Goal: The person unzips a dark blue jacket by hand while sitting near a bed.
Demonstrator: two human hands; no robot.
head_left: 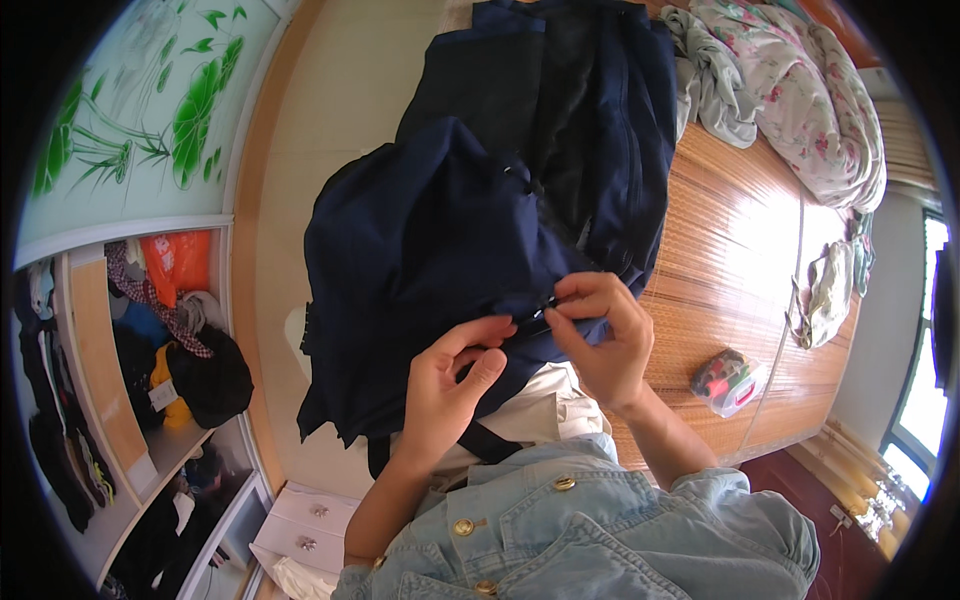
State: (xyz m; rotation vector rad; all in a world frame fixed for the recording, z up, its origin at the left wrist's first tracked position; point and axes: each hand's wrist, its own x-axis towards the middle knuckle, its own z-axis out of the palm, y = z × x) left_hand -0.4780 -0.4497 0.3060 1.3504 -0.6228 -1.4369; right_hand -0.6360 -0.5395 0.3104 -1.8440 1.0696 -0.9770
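Note:
A dark navy jacket [450, 232] with a black lining lies spread before me, partly over the bed's edge and across my lap. My right hand [607, 330] pinches a small shiny fitting at the jacket's near edge between thumb and fingers; whether it is a zipper pull or a snap, I cannot tell. Just left of it, my left hand [457, 375] has its fingertips at the same dark edge, thumb and index finger curled close to the cloth. How firmly it grips is hard to see.
A woven mat [720, 247] covers the bed, with a clear plastic container [729, 382] on it. Floral bedding [817, 105] lies at the upper right and light clothing [829, 292] beyond. On the left stand an open wardrobe [97, 360] with clothes and a white drawer unit [300, 517].

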